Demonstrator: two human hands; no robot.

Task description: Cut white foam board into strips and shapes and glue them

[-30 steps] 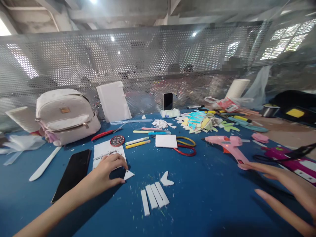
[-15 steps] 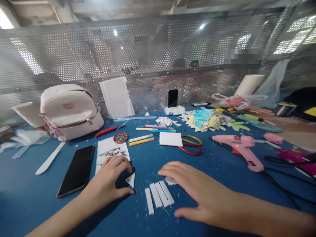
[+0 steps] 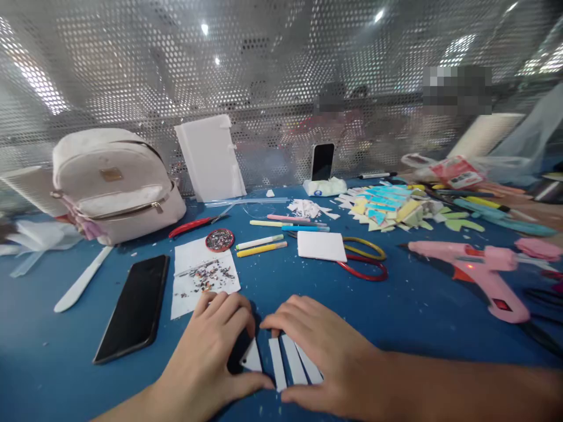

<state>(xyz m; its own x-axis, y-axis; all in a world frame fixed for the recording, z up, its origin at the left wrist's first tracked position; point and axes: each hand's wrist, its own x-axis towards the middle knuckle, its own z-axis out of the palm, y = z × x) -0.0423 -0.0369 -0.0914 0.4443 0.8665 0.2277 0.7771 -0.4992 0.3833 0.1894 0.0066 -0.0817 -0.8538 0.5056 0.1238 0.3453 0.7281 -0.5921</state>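
My left hand (image 3: 213, 346) rests on the blue tabletop with its fingers curved and its thumb apart. A small white triangular piece (image 3: 253, 358) with a dark dot lies between thumb and fingers; nothing is gripped. My right hand (image 3: 328, 349) arches over several narrow white strips (image 3: 278, 364), its thumb at their near ends and its fingertips at the far ends. Part of the strips is hidden beneath that hand. Beyond my left hand lies a white sheet (image 3: 185, 293) strewn with tiny dark bits, with a round red-rimmed dish (image 3: 220, 240) on its far edge.
Left of the sheet lie a black phone (image 3: 132, 308) and a white plastic knife (image 3: 83, 281), with a pale backpack (image 3: 118, 187) behind. Ahead are markers (image 3: 261, 249), a white block (image 3: 322, 245) and scissors (image 3: 365, 269). Rightward are cut paper pieces (image 3: 387, 205) and a pink glue gun (image 3: 479, 264).
My right hand has moved left over the white strips, and my hands are now close together. The strips sit closer to the triangular piece. The camera view has tipped down slightly.
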